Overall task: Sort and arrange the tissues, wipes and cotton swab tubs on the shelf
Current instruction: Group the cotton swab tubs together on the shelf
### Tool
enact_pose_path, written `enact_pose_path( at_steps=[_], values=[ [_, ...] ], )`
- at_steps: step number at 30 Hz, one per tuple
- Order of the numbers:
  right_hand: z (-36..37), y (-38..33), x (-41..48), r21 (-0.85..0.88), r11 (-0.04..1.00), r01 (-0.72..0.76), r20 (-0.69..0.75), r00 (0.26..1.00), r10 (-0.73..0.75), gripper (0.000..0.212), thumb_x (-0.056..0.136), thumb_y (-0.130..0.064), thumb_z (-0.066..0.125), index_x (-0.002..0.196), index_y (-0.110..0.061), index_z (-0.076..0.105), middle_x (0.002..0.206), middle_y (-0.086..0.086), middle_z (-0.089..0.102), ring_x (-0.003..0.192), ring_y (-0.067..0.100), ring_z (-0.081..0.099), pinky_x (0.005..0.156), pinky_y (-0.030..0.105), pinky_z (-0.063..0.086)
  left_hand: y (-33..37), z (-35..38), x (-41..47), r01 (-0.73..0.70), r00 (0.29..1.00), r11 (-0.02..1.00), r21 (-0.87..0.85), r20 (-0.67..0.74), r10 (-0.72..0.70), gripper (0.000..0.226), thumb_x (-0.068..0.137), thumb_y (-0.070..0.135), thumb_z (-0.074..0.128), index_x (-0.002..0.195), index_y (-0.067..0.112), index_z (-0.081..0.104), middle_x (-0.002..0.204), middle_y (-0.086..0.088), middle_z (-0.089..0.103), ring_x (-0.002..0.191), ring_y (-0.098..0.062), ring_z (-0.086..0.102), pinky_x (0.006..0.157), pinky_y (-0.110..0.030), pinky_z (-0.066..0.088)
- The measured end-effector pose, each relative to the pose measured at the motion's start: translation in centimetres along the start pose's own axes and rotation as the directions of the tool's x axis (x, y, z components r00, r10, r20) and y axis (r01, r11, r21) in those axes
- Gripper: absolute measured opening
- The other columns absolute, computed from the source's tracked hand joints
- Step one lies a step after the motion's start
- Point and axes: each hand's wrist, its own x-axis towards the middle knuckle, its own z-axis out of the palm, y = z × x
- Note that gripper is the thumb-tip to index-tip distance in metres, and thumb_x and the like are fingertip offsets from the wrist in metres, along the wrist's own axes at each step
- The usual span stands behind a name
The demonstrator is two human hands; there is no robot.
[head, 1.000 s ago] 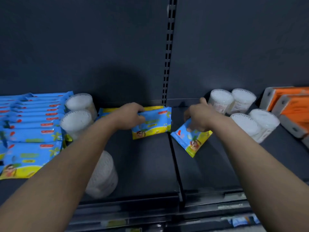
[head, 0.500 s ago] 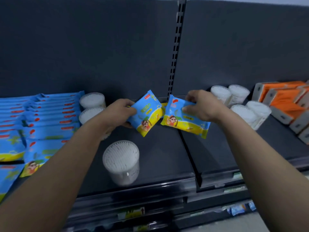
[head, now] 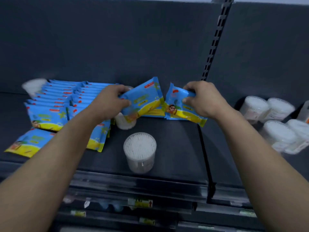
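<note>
My left hand grips a blue and yellow wipes pack, lifted and tilted above the dark shelf. My right hand grips a second wipes pack just to its right. A third pack lies flat behind and between them. Rows of the same wipes packs fill the shelf's left side. A cotton swab tub stands upright near the front edge; another tub is partly hidden under my left hand's pack.
Several cotton swab tubs cluster on the right shelf section. A blurred white tub sits at the far left back. A slotted upright divides the back panels. Price labels line the shelf's front rail.
Both hands have lifted their wipes packs off the shelf and carried them leftward together. The view has swung left, so the wipes rows now show more and the orange packs are out of view.
</note>
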Motion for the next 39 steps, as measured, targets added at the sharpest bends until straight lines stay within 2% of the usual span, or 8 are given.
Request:
enact_pose_path(
  at_steps=[3,7,11,15,23,27,35,39],
  values=[
    [1.0,-0.9,0.7,0.049,0.997,0.054,0.039,0.998,-0.056,0.021,0.085,-0.017,0.064,0.107,-0.018,0.064,0.101,0.005,0.065,0.090,0.023,0.060,0.075,0.031,0.049,-1.1,-1.3,-1.3,0.031,0.999,0.995,0.095,-0.025,-0.029,0.020,0.080,0.003,0.063,0.099,0.010,0.064,0.090,-0.012,0.066,0.079,-0.025,0.061,0.074,-0.036,0.051],
    [2.0,-2.1,1.0,0.065,0.994,0.086,0.101,0.991,-0.093,0.020,0.086,-0.017,0.062,0.105,-0.020,0.063,0.095,0.002,0.061,0.081,0.020,0.058,0.066,0.027,0.041,-2.2,-2.0,-2.9,0.076,0.996,0.979,0.190,-0.054,-0.067,0.022,0.080,0.005,0.064,0.102,0.010,0.066,0.095,-0.012,0.066,0.087,-0.029,0.062,0.076,-0.037,0.050],
    [2.3,-3.2,0.9,0.057,0.991,0.122,0.113,0.985,-0.128,0.023,0.083,-0.014,0.064,0.106,-0.019,0.065,0.095,0.001,0.061,0.085,0.017,0.056,0.070,0.026,0.040,-3.2,-2.3,-3.7,0.073,0.997,0.959,0.272,0.009,-0.079,0.018,0.079,0.005,0.066,0.096,0.011,0.067,0.089,-0.007,0.062,0.083,-0.020,0.055,0.065,-0.024,0.034],
    [3.0,-4.8,0.7,0.030,0.988,0.150,0.123,0.981,-0.153,0.023,0.081,-0.015,0.067,0.104,-0.019,0.067,0.091,-0.001,0.063,0.083,0.014,0.055,0.071,0.022,0.038,-4.7,-2.0,-3.8,0.069,0.996,0.982,0.177,0.046,-0.079,0.019,0.077,0.000,0.067,0.094,0.008,0.064,0.091,-0.004,0.062,0.086,-0.015,0.055,0.058,-0.018,0.038],
    [4.8,-11.0,0.3,-0.023,0.995,0.092,0.016,0.996,-0.092,0.023,0.081,-0.014,0.066,0.103,-0.021,0.067,0.096,0.007,0.066,0.095,0.027,0.058,0.083,0.035,0.047,-8.8,-6.9,-3.6,-0.008,0.998,0.994,0.108,0.058,0.002,0.022,0.082,0.005,0.066,0.103,0.005,0.062,0.094,-0.003,0.060,0.085,-0.015,0.056,0.061,-0.016,0.037],
    [5.5,-14.4,0.1,0.004,0.996,0.087,-0.029,0.996,-0.087,0.021,0.082,-0.015,0.065,0.101,-0.023,0.066,0.090,0.005,0.063,0.087,0.024,0.057,0.079,0.033,0.047,-10.7,-9.8,-3.3,-0.011,0.999,0.997,0.076,0.043,0.008,0.028,0.081,0.005,0.067,0.108,0.003,0.060,0.099,-0.002,0.056,0.097,-0.015,0.054,0.078,-0.024,0.041],
    [9.1,-20.3,-0.2,-0.051,0.990,0.129,0.077,0.989,-0.124,0.029,0.083,-0.018,0.066,0.111,-0.022,0.063,0.104,0.006,0.063,0.095,0.024,0.056,0.078,0.027,0.041,-15.7,-13.0,-4.6,-0.006,0.977,0.997,0.071,0.214,-0.010,0.016,0.079,0.002,0.068,0.090,0.011,0.062,0.086,0.000,0.061,0.077,-0.011,0.057,0.066,-0.022,0.045],
    [9.8,-21.4,-0.7,-0.058,0.989,0.133,0.130,0.984,-0.125,0.038,0.084,-0.020,0.067,0.122,-0.020,0.060,0.108,0.002,0.057,0.096,0.015,0.049,0.075,0.017,0.030,-16.9,-12.4,-4.6,-0.008,0.967,1.000,-0.005,0.256,0.009,0.027,0.077,0.003,0.071,0.102,0.006,0.063,0.101,0.000,0.059,0.102,-0.015,0.055,0.085,-0.027,0.044]
  ],
)
